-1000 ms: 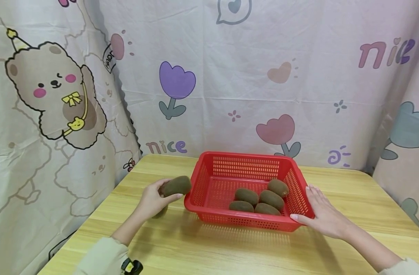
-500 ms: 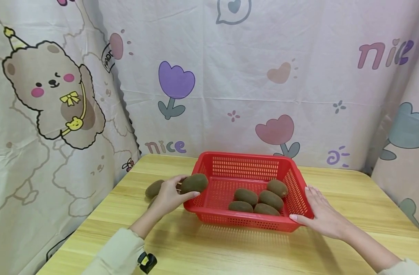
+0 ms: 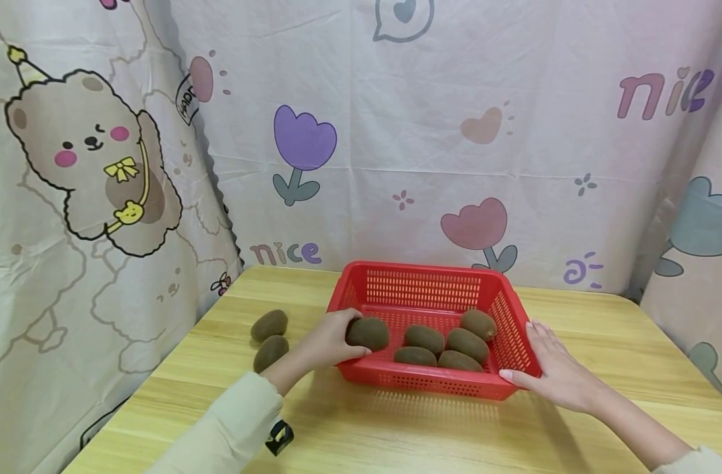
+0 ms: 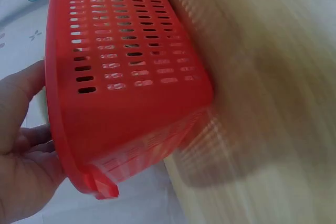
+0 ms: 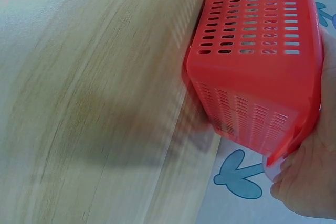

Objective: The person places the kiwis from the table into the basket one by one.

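Printed cloth (image 3: 385, 151) hangs behind & at both sides; head view shows 1 winking bear (image 3: 94, 164) and 2 "nice" prints on it. Below, 1 tabletop (image 3: 385, 438), light wood grain. On it stands 1 red basket (image 3: 426, 268), upright, rectangular, w/ slotted walls.

2 pale sleeves (image 3: 230, 421), 1 per arm, at bottom edge. 2 hands: L hand (image 3: 331, 339) is over the basket's L end, its grip curled round 1 kiwi (image 3: 368, 334), thumb nearest the front rim. R hand (image 3: 556, 368) rests on the basket's R end — grip relaxed, fingers straight along the wall, thumb on the rim by the front corner.

Kiwis, 8 visible total. 5 kiwis (image 3: 468, 345) lie close together in the basket's front R part: a row of 3, then a row of 2 to its L. The held one is in the basket's L part, near the row of 2; can't tell if it touches the bottom. Other 2 kiwis (image 3: 269, 325) sit on the tabletop, L of the basket, one behind the other.

Smallest: 1 black band (image 3: 279, 437) w/ a yellowish patch, by the L sleeve's cuff.
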{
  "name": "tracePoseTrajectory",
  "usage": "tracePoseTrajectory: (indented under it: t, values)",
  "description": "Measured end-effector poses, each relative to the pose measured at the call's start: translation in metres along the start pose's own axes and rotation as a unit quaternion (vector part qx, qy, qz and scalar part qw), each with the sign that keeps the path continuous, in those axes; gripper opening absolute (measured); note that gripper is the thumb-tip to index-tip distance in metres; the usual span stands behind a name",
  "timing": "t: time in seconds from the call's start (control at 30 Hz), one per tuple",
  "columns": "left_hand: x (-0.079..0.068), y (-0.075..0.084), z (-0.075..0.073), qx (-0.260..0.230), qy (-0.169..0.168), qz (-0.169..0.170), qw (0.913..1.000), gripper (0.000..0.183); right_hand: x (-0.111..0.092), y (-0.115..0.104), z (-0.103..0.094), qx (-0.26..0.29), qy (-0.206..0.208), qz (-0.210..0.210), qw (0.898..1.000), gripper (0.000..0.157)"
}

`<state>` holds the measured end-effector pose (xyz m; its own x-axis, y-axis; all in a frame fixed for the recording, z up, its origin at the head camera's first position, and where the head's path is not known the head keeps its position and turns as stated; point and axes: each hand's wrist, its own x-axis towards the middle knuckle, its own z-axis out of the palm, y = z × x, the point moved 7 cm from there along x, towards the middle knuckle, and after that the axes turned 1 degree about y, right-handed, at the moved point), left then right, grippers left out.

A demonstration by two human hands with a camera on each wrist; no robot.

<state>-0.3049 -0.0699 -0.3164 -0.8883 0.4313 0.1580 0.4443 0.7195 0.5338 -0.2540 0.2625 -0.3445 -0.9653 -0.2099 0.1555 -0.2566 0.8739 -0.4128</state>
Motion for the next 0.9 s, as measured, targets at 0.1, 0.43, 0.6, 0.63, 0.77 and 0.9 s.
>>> tracePoseTrajectory:
  t: [0.1, 0.43, 0.6, 0.63, 0.77, 0.9]
  values:
    - [0.009, 0.000, 0.006, 0.029, -0.029, 0.003, 0.9991, 0.045, 0.000, 0.000, 0.000, 0.001, 0.001, -0.001, 1.000, 0.102]
    - [0.027, -0.006, 0.028, 0.113, -0.158, -0.099, 0.9759, 0.025, 0.000, 0.001, 0.000, -0.002, -0.001, 0.001, 1.000, 0.102]
    - [0.027, -0.004, 0.036, 0.135, -0.201, -0.119, 0.9629, 0.017, -0.002, 0.001, 0.000, 0.001, -0.004, 0.005, 1.000, 0.102]
    - [0.027, -0.005, 0.037, 0.138, -0.204, -0.121, 0.9617, 0.017, -0.002, 0.001, 0.000, 0.001, -0.003, 0.004, 1.000, 0.102]
    - [0.026, -0.008, 0.037, 0.128, -0.194, -0.113, 0.9660, 0.016, 0.000, -0.002, 0.000, 0.001, 0.001, -0.004, 1.000, 0.102]
    - [0.027, -0.004, 0.033, 0.090, -0.154, -0.071, 0.9814, 0.028, 0.000, -0.001, 0.000, 0.002, 0.002, -0.001, 1.000, 0.102]
